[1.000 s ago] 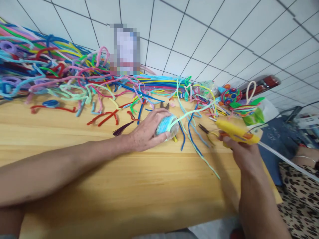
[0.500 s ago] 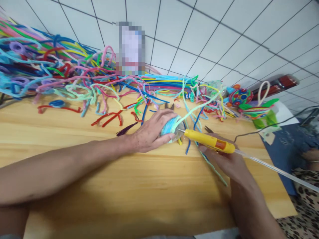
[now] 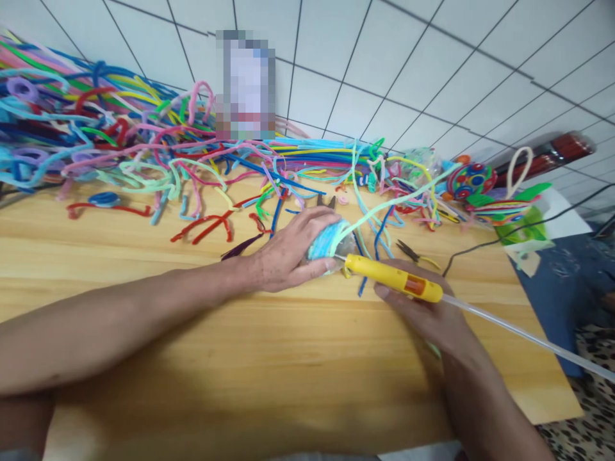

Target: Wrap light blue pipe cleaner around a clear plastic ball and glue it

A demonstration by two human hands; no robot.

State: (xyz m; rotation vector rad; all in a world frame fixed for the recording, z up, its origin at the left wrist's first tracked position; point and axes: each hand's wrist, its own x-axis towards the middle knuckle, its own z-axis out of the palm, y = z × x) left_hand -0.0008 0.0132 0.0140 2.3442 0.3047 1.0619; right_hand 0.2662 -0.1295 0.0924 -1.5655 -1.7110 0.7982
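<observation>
My left hand [image 3: 291, 253] is closed around a rounded clear piece partly covered with light-blue pipe cleaners [image 3: 325, 241]. A long pale-green pipe cleaner [image 3: 384, 209] rises from that piece toward the upper right. In my right hand [image 3: 432, 314] is a yellow hot glue gun [image 3: 391, 276], its fingers partly hidden beneath the body. The metal nozzle touches or nearly touches the piece beside my left thumb. A clear glue stick [image 3: 509, 333] sticks out of the gun's back end.
Pliers [image 3: 408, 250] lie beyond my right hand. Many pipe cleaners [image 3: 144, 147] are heaped along the tiled wall [image 3: 408, 57]. Cut red pieces [image 3: 206, 229] and a dark tassel [image 3: 240, 248] lie left. A black cord [image 3: 504, 240] and a colourful round ornament [image 3: 473, 181] are at right.
The glue gun has shifted slightly left, its nozzle further in by my left thumb. The pliers show more fully. My left hand keeps its hold, and the view has shifted a little.
</observation>
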